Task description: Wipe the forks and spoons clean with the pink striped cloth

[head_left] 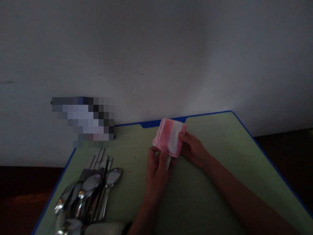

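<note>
A folded pink-and-white striped cloth (168,137) is held up over the table near its far edge. My left hand (157,166) grips its lower edge, thumb in front and fingers curled behind. Below the cloth, a narrow pale strip (169,162) shows by the left thumb; whether it is part of the cloth or a handle, I cannot tell. On the cloth's right side, my right hand (192,147) pinches the edge with its thumb on the front face. The right fingers are partly hidden behind the cloth.
Metal cutlery lies heaped at the left, with a large spoon (113,178) on its near side. A rounded pale object (105,228) shows at the bottom edge. A pixelated object (85,119) stands at the back left. The blue-rimmed green table (212,130) meets a wall (156,65).
</note>
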